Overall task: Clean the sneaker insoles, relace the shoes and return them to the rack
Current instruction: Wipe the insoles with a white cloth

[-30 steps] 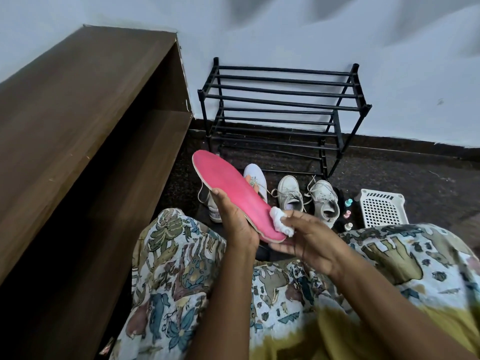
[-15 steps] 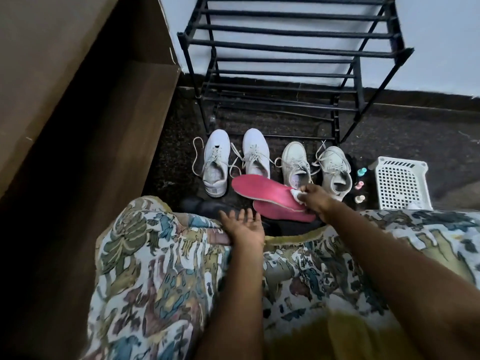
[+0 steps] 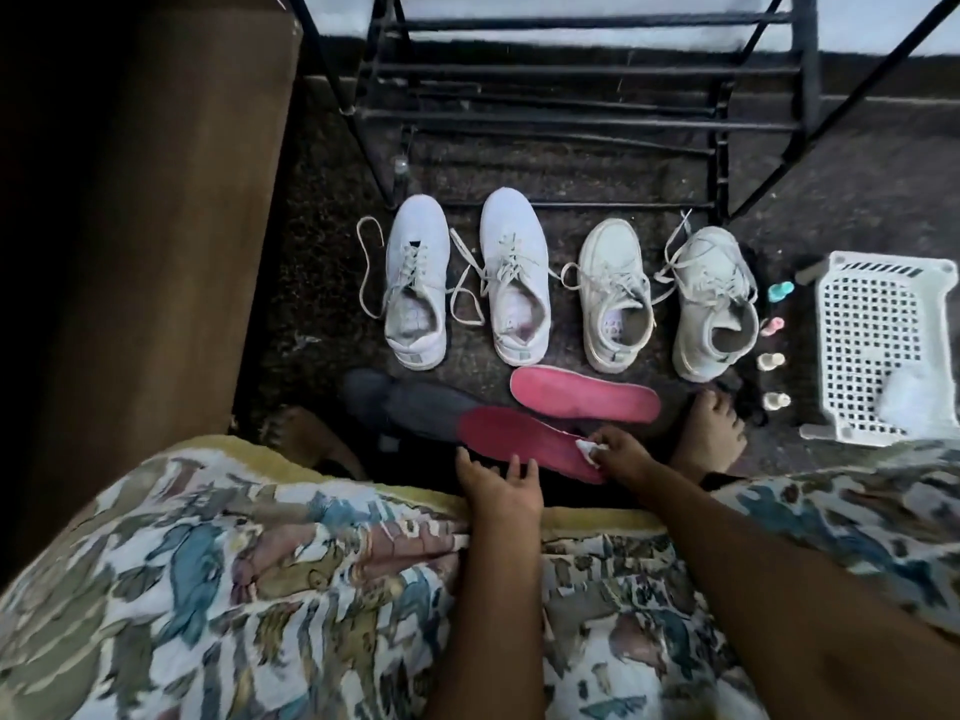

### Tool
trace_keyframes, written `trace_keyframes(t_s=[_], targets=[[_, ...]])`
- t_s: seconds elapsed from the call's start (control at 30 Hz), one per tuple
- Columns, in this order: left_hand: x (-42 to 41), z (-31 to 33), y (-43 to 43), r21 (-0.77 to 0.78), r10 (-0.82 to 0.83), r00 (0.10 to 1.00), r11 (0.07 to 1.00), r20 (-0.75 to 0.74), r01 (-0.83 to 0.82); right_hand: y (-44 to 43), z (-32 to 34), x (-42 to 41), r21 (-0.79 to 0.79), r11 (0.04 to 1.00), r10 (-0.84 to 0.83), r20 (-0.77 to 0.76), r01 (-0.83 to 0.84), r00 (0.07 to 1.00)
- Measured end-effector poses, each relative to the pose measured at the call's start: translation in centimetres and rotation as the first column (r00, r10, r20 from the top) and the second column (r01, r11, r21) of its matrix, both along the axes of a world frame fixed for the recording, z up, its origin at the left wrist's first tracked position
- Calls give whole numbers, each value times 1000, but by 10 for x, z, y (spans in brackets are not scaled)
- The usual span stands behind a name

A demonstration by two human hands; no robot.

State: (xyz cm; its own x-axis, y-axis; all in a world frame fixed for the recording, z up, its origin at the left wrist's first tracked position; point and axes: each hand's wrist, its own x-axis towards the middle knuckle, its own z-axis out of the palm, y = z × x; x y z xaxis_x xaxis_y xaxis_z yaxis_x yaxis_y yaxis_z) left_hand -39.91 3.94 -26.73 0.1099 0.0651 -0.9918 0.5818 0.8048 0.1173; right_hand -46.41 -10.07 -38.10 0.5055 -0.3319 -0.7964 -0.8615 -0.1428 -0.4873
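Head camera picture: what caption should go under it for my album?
Right hand holding a white wipe on a pink insole, four white sneakers lined up before the rack.

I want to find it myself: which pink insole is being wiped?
Start at the black metal shoe rack, then the four white sneakers before it. Two flat pink foam insoles lie nearer; it is the darker one, closest to the lap, under the right hand pinching a white wipe.

Four white sneakers stand in a row on the dark floor, toes toward the black rack point(image 3: 582, 114): left pair point(image 3: 415, 283) point(image 3: 514, 278) with laces trailing loose, right pair point(image 3: 615, 296) point(image 3: 711, 301) (creamier, laces slack). Before them lie two pink insoles, one point(image 3: 584, 401) flat, the nearer one point(image 3: 524, 443) overlapping a dark grey insole point(image 3: 405, 405).
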Motion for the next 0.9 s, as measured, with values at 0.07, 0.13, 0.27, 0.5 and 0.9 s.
trace_keyframes(t_s=[0.07,0.13,0.27,0.5,0.9], targets=[[3,-4,-3,11,-33,999,999,-37,33,-6,-9,2,-9,999,40,-43,-40,998],[5,-8,-6,20,-80,994,996,-74,82,-14,-20,4,-31,998,44,-77,-46,996],[8,-14,-8,42,-163,977,985,-137,170,-28,-27,11,-148,988,29,-99,-44,995],[10,-20,-7,61,-209,965,973,-156,221,-59,-35,27,-394,919,1,-70,-28,998],[10,-27,-7,80,-256,956,960,-141,269,-78,-31,23,-320,927,136,-193,-194,972]])
